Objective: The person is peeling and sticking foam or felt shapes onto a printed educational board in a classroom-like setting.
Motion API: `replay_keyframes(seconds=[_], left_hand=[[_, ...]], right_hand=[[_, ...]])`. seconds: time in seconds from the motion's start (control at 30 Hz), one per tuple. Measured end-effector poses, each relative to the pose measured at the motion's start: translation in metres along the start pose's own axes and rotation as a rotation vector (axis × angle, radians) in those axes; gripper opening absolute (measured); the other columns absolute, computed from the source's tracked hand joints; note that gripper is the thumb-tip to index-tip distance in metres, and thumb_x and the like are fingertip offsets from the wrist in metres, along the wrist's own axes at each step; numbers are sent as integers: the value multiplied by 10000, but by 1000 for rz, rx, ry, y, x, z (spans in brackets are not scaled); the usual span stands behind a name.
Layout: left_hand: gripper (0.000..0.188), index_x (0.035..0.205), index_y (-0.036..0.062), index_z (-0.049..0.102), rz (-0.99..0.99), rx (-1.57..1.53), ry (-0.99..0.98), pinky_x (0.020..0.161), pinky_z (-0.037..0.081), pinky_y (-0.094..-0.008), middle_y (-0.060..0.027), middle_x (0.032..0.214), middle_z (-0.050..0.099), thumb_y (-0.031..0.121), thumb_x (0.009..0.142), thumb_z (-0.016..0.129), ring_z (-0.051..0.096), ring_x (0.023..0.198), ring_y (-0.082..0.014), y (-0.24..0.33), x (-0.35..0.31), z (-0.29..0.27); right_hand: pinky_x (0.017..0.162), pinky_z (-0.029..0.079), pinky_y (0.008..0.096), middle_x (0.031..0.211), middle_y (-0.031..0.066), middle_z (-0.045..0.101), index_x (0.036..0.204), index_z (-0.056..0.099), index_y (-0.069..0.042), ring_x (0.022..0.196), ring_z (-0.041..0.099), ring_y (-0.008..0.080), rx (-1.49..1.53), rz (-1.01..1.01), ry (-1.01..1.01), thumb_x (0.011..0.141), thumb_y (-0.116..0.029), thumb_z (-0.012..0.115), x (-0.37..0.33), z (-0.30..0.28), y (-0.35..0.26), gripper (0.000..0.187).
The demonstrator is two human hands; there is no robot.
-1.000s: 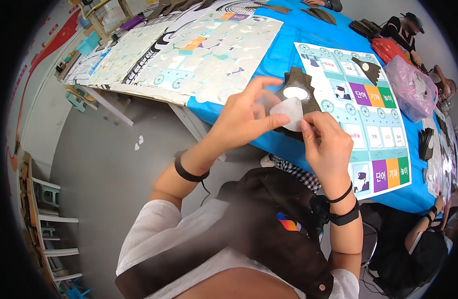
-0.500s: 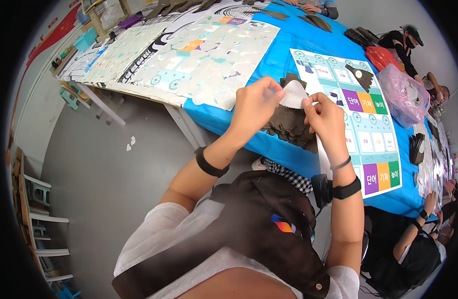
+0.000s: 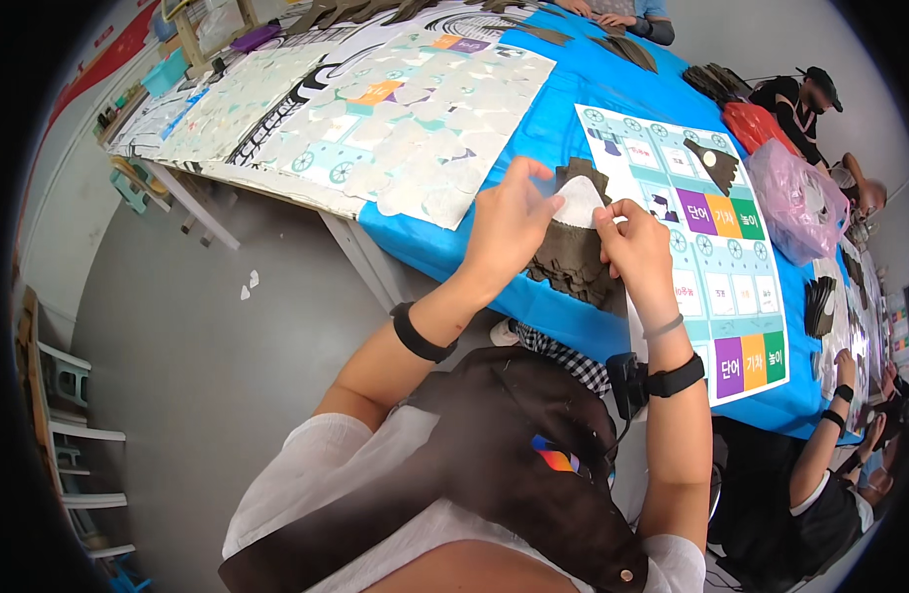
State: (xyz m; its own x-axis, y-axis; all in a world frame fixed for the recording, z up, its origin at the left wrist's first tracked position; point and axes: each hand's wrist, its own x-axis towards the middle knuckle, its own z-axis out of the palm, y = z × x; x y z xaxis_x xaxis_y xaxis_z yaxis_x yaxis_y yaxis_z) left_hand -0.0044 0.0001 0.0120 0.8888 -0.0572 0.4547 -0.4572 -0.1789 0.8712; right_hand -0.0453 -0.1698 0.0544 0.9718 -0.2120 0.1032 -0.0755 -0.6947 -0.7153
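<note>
1. One rounded white patch (image 3: 579, 201) sits between the two hands, over the far part of a stack of jagged dark brown pieces (image 3: 573, 259); whether it lies flat or is held just above, I cannot tell.
2. The right hand (image 3: 636, 249) pinches the patch's right edge between thumb and forefinger. If it pulled unevenly, the thin-looking patch could crease or skew.
3. The left hand (image 3: 514, 219) has its thumb at the patch's left edge and its forefinger raised, blurred; whether it grips, I cannot tell. A stray brush of that finger could knock the patch crooked.
4. The stack lies near the close edge of the blue table cover (image 3: 412, 247). Its layers look uneven, so a nearward tug might slide pieces off.
5. Just right, a printed sheet (image 3: 706, 265) bears a dark toothed piece (image 3: 721, 176); a sweep of the right forearm could shift the sheet.
6. Farther right stands a pink plastic bag (image 3: 798, 201); left lies a white-patched sheet (image 3: 415, 128).
</note>
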Motion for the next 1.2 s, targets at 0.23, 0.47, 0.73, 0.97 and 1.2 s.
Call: replay_keyframes(seconds=[0.23, 0.47, 0.73, 0.97, 1.2], left_hand=[[257, 1072, -2, 574, 12, 33, 28, 525, 438, -283, -60, 655, 631, 72, 889, 738, 589, 570, -97, 4, -3, -2], [292, 1084, 0, 549, -25, -14, -4, 595, 481, -397, -139, 687, 632, 62, 863, 729, 647, 633, -292, 3, 0, -4], [217, 1010, 16, 582, -17, 3, 21, 506, 414, -258, -36, 645, 630, 61, 872, 743, 566, 559, -63, -3, 1, -3], [176, 951, 22, 598, -13, 142, 0, 518, 403, -263, -37, 687, 627, 56, 863, 746, 564, 587, -83, 2, 1, -6], [369, 1270, 101, 645, 677, 655, -113, 1064, 393, -553, -119, 1398, 578, 195, 915, 677, 548, 1286, -287, 3, -7, 0]], right_hand=[[536, 471, 396, 579, 109, 644, 865, 688, -48, 511, 628, 264, -68, -55, 101, 921, -333, 641, 5, 9, 9, 295], [530, 453, 419, 563, 118, 625, 856, 683, -49, 516, 615, 283, -95, -25, 114, 916, -316, 645, 5, 9, 3, 276], [527, 473, 448, 563, 125, 616, 891, 611, -70, 555, 640, 359, -207, -166, 181, 919, -277, 636, 1, 16, 2, 210], [540, 447, 472, 541, 138, 577, 1038, 523, -86, 567, 633, 372, -63, -138, 184, 915, -196, 633, 0, 14, 5, 199], [549, 445, 484, 557, 147, 582, 1085, 506, -75, 579, 629, 397, -48, -196, 188, 927, -112, 587, -2, 13, 15, 182]])
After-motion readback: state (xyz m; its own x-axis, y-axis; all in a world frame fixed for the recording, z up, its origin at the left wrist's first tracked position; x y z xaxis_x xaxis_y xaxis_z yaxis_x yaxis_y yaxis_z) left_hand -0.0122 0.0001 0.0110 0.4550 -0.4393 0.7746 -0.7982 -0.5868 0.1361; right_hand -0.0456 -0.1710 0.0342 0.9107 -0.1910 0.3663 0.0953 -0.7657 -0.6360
